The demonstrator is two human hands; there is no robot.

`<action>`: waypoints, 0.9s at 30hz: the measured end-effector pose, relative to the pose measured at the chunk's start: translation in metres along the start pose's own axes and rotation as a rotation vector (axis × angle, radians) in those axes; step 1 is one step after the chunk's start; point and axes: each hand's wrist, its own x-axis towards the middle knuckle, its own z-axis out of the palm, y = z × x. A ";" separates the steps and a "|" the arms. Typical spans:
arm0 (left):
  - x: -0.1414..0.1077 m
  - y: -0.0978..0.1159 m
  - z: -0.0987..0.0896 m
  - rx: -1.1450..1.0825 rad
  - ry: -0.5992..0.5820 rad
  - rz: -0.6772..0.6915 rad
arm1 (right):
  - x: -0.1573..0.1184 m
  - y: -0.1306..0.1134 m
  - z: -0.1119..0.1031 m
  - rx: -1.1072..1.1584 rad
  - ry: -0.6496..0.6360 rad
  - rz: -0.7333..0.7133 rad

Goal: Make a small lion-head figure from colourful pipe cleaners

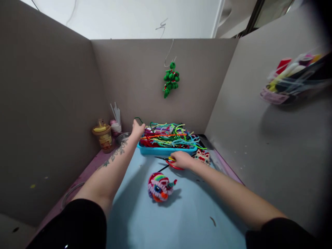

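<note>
My left hand [138, 129] reaches out to the left end of a blue tray [166, 151], its fingers pinched on a dark green pipe cleaner [138, 118] that curves up behind them. Heaped in the tray are many-coloured pipe cleaners [171, 140]. In front of it, my right hand [181, 159] is closed over the handles of scissors [176, 167] with red and yellow grips and dark blades pointing left. A round pipe-cleaner figure [160, 187], pink with rainbow stripes and a blue eye, sits nearer to me on the light blue table mat [181, 221].
A cream and red figure [202, 156] lies right of the tray. At back left stand a brown cup [104, 139], a holder with white sticks [116, 121] and a metal bowl [122, 137]. Grey partitions [140, 76] enclose the table; a green ornament [171, 79] hangs behind.
</note>
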 end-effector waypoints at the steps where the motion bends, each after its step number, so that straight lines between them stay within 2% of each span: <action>1: -0.006 0.002 -0.004 0.056 -0.037 0.031 | 0.000 0.000 0.001 -0.010 -0.004 -0.002; 4: -0.029 0.010 -0.019 0.556 -0.544 0.263 | 0.000 -0.002 0.002 -0.031 -0.018 -0.009; 5: -0.036 0.013 -0.022 0.673 -0.661 0.323 | 0.000 -0.004 0.002 -0.036 -0.019 -0.010; 6: -0.042 0.015 -0.023 0.759 -0.701 0.377 | 0.001 -0.006 0.001 -0.037 -0.015 -0.009; 9: -0.052 0.016 -0.018 0.908 -0.684 0.429 | 0.001 -0.016 -0.001 -0.029 0.009 -0.006; 11: -0.052 0.013 -0.012 0.920 -0.642 0.425 | -0.001 -0.022 -0.002 -0.025 0.017 -0.004; 15: -0.048 0.007 -0.008 0.854 -0.522 0.431 | -0.011 -0.026 0.001 -0.032 0.000 0.008; 22: -0.060 0.003 0.000 0.727 -0.534 0.367 | -0.023 -0.025 0.015 -0.023 0.013 0.060; 25: -0.055 0.012 -0.002 0.693 -0.439 0.371 | -0.023 -0.020 0.016 -0.003 0.039 0.051; 27: -0.050 0.025 -0.009 0.573 -0.294 0.323 | -0.023 -0.015 0.010 0.100 0.111 0.023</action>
